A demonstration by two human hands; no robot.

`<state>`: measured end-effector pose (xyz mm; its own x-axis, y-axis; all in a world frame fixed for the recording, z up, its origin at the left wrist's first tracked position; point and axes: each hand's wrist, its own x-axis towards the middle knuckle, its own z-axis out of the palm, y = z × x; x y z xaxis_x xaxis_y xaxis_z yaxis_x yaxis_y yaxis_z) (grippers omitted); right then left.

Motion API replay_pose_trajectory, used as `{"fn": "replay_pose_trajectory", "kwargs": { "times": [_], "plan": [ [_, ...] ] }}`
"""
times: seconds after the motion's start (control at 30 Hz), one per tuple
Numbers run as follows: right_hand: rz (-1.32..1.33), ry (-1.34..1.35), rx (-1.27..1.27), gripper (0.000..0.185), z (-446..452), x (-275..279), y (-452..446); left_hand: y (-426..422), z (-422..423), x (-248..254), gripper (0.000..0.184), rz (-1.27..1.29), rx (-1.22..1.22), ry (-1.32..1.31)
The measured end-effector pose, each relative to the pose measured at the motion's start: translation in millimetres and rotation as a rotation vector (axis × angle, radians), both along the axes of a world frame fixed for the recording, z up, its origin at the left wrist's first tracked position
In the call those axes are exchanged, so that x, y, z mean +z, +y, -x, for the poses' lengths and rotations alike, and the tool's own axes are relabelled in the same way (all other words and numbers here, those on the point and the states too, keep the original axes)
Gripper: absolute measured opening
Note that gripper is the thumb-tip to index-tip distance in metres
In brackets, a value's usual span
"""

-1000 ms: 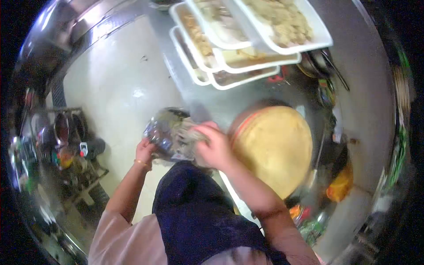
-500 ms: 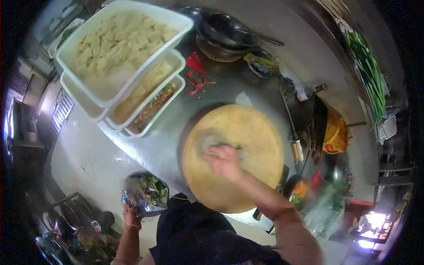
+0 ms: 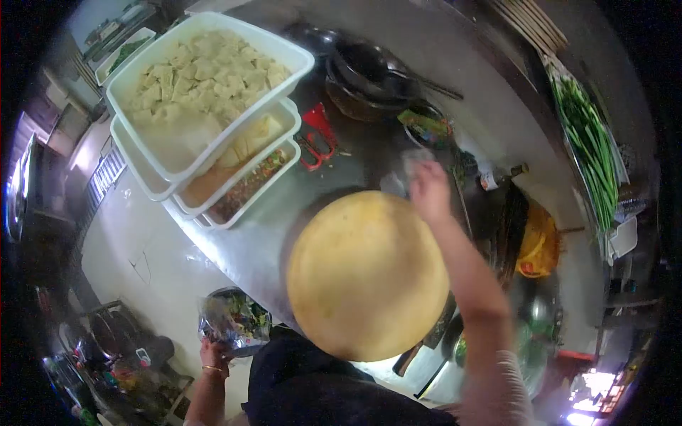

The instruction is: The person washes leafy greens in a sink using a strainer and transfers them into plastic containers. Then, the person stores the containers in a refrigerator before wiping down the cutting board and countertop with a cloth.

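Observation:
My left hand, with a bracelet at the wrist, holds the rim of a lined bowl with green scraps in it, low at the left. Out beyond the round wooden board, my right hand is closed at the board's upper right edge. A pale, blurred cloth-like thing shows at its fingertips. Nothing lies on the board. A cleaver's dark handle sticks out under the board's lower right side.
Stacked white trays of food stand at the upper left of the metal table. Red scissors, dark pans, a bottle, a yellow bag and green onions lie further round.
My right hand has moved from the board's surface to beyond its upper right edge, taking the pale thing along. My left hand still holds the bowl. The view has shifted slightly.

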<state>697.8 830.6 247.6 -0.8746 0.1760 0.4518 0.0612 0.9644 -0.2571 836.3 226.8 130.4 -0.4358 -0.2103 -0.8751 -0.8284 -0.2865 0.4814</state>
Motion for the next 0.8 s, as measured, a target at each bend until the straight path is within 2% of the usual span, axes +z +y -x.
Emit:
{"fn": "replay_pose_trajectory", "kwargs": {
  "times": [0.1, 0.13, 0.2, 0.27, 0.3, 0.37, 0.4, 0.43, 0.53, 0.63, 0.7, 0.8],
  "plan": [
    [0.047, -0.029, 0.081, 0.041, 79.5, -18.4, -53.0, -4.0, -6.1, -5.0, 0.037, -0.033, 0.020, 0.081],
    [-0.025, -0.046, 0.054, 0.040, 109.4, -38.5, -55.9, -4.1, -9.1, -3.7, 0.035, -0.024, 0.033, 0.106],
    [-0.007, -0.261, 0.058, 0.048, 156.1, -45.4, -63.1, -2.7, -14.7, -2.8, 0.032, -0.040, 0.120, 0.138],
    [0.399, -0.230, 0.159, 0.051, 192.0, -63.4, -62.1, 0.1, -27.7, -7.2, 0.030, -0.101, 0.265, 0.149],
    [0.600, -0.223, 0.209, 0.053, 208.1, -78.8, -58.7, -6.0, -33.6, -10.3, 0.027, -0.145, 0.229, 0.132],
    [0.207, -0.272, 0.350, 0.043, 221.0, -111.1, -38.2, 6.4, -37.9, -17.1, 0.029, -0.039, 0.308, 0.141],
    [0.015, -0.296, 0.413, 0.038, 217.0, -128.4, -25.1, 14.0, -40.9, -12.6, 0.030, 0.018, 0.341, 0.136],
    [-0.020, -0.236, 0.459, 0.040, 208.9, -140.9, -14.3, 11.6, -47.3, -15.8, 0.037, 0.031, 0.313, 0.126],
    [0.240, -0.535, 0.371, 0.040, 142.9, -86.2, -16.8, 19.6, -39.8, -16.7, 0.042, 0.030, 0.349, 0.101],
    [0.004, -0.536, 0.432, 0.038, 86.1, -88.0, 21.3, 5.0, -29.0, -31.1, 0.042, -0.139, 0.346, 0.028],
    [0.021, -0.524, 0.302, 0.031, 50.6, -86.4, 69.4, -3.2, -27.1, -38.8, 0.036, -0.070, 0.343, -0.031],
    [-0.034, -0.559, 0.097, 0.027, -28.1, -99.8, 138.0, 10.2, -15.9, -26.8, 0.024, -0.046, 0.210, 0.115]
  ]
}}
